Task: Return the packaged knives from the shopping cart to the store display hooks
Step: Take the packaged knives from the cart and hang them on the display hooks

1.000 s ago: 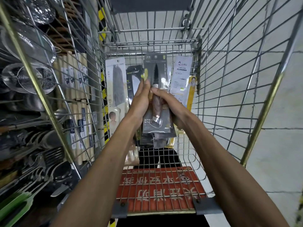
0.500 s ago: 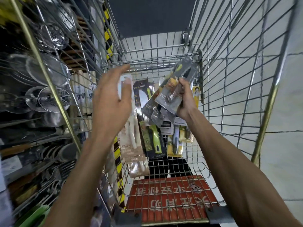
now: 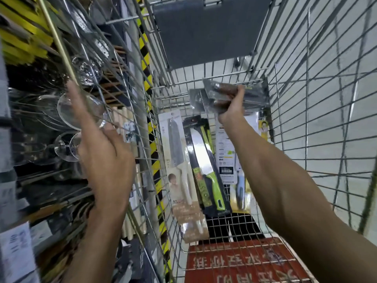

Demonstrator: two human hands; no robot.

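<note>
The right hand [image 3: 231, 108] is clenched around a small stack of dark knife packs [image 3: 216, 92] with brown handles, lifted inside the shopping cart [image 3: 306, 111] near its far end. The left hand [image 3: 102, 144] is outside the cart's left wall, fingers spread loose and holding nothing, up in front of the wire strainers [image 3: 81, 113] on the store shelving. Down in the cart, leaning on the far wall, are a white-handled knife pack [image 3: 179, 166], a green-handled one [image 3: 206, 170] just right of it, and a blue-handled one [image 3: 239, 193] further right, partly behind the right forearm
</note>
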